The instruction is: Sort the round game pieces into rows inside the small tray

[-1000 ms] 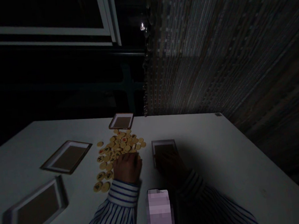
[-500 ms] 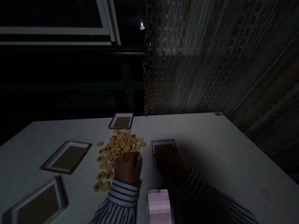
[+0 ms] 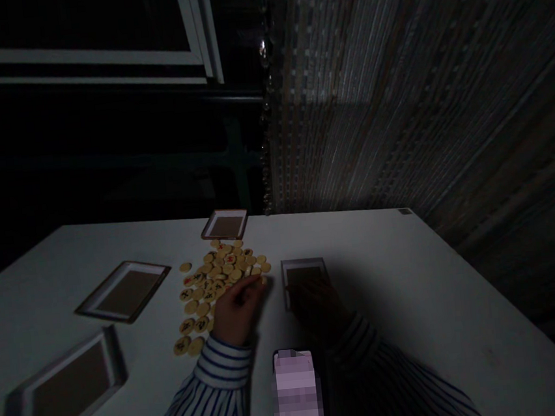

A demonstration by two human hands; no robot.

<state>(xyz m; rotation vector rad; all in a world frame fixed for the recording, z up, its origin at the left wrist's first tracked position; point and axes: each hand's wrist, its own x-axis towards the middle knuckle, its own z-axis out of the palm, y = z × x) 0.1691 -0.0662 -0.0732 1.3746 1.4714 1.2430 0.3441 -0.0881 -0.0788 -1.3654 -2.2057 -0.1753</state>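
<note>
Tan round discs [image 3: 235, 274] heap left of centre, left hand [image 3: 235, 310] curled at their near-right edge. Right hand [image 3: 319, 305] partly over grey-walled rectangular box [image 3: 302, 264], perhaps steadying it; cannot tell either grip.

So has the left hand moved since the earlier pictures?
Yes, slightly: against the open tray at its right, the left hand has turned, its fingers shifting forward and toward that tray.

Discs [image 3: 227, 270] tan, marked black, red; sleeves [image 3: 208, 398] white, blue-striped.
</note>
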